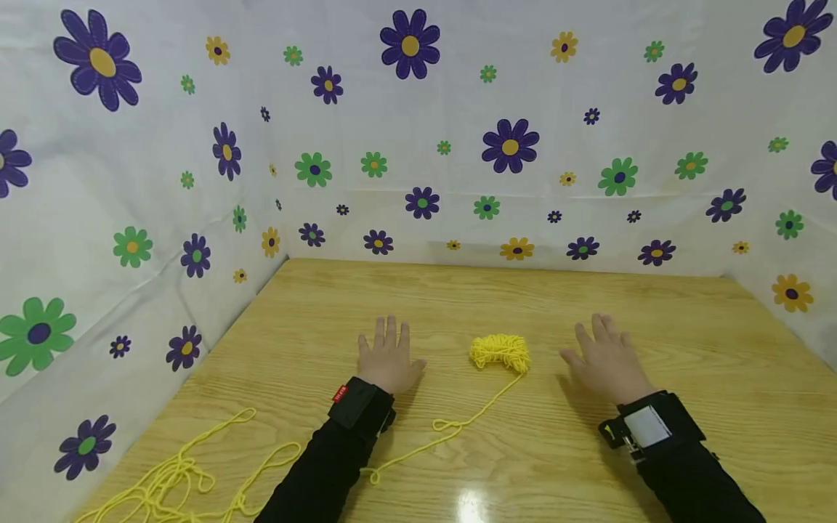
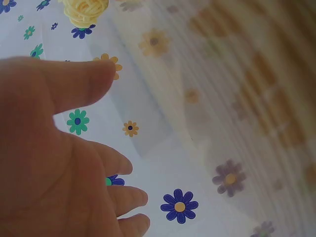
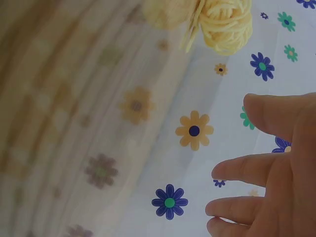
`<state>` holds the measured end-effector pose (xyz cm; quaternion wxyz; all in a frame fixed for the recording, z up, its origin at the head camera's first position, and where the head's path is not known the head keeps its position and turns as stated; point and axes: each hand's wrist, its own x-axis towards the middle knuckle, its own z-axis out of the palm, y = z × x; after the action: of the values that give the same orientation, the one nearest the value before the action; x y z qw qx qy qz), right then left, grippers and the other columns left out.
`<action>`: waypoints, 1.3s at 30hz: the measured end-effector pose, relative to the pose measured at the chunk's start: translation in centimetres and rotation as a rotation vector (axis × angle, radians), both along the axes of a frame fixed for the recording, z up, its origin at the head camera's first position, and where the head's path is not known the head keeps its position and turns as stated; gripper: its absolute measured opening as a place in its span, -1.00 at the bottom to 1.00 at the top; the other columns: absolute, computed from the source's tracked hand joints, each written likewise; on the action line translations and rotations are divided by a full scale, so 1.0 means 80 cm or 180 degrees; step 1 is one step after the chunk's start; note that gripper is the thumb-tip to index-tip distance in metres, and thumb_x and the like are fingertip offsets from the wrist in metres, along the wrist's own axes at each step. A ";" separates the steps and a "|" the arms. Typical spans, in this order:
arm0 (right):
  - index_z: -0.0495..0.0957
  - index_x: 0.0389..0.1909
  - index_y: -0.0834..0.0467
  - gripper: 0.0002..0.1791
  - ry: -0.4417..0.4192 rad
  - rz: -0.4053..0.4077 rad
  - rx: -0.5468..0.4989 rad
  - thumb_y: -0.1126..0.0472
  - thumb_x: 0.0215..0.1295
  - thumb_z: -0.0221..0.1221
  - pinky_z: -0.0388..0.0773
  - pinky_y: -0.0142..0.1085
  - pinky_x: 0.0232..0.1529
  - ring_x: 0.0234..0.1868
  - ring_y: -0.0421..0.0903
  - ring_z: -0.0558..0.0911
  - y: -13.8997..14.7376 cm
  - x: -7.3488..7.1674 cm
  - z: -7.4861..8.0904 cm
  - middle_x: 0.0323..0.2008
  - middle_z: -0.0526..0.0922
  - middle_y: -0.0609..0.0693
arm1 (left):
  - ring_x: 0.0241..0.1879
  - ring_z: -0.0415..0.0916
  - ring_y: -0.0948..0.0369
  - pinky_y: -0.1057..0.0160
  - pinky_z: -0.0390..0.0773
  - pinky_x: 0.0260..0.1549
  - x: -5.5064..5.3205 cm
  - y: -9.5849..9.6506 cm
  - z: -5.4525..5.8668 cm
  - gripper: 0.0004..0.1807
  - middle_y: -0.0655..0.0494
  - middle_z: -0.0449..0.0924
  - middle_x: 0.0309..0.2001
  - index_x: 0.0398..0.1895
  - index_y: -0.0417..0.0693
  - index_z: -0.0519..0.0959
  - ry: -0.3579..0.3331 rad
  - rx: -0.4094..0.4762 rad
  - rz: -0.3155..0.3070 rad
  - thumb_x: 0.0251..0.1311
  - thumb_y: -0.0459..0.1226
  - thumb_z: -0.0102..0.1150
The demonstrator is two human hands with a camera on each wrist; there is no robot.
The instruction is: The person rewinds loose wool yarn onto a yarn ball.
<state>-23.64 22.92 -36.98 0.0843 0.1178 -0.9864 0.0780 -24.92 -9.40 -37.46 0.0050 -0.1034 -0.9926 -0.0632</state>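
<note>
Between the two hands lies a bundle of yellow cord (image 1: 500, 352) on the wooden table, wound into a short thick roll. The left hand (image 1: 389, 365) is to its left, palm down with fingers extended and holding nothing. To its right, the right hand (image 1: 608, 367) has its fingers straight and also holds nothing. A single strand (image 1: 451, 434) runs from the bundle toward the left forearm, with a small loop midway. In the right wrist view the bundle (image 3: 226, 24) shows at the top, beyond the thumb; in the left wrist view the bundle (image 2: 85, 11) is partly cut off.
A loose tangle of yellow cord (image 1: 163, 479) lies at the table's front left, partly hidden by the left sleeve. The wood-grain table (image 1: 405, 290) meets a white flower-printed cloth (image 1: 451, 94) at the back and sides. Each wrist wears a black strap.
</note>
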 end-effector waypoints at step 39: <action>0.40 0.06 0.43 -0.49 -0.0542 0.0837 -0.0268 0.22 0.16 0.23 0.41 0.06 0.01 -0.03 0.20 0.51 -0.097 -0.043 -0.005 -0.06 0.55 0.32 | 0.38 -0.26 -0.09 -0.21 -0.11 0.24 -0.002 -0.008 -0.006 -0.22 -0.24 -0.12 0.41 0.40 -0.20 0.00 0.0014 -0.0087 0.0069 0.30 0.08 -0.10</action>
<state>-27.07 15.14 -37.39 -0.0058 0.2353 -0.9619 0.1394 -25.11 -10.00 -37.93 0.0064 -0.0928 -0.9944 -0.0494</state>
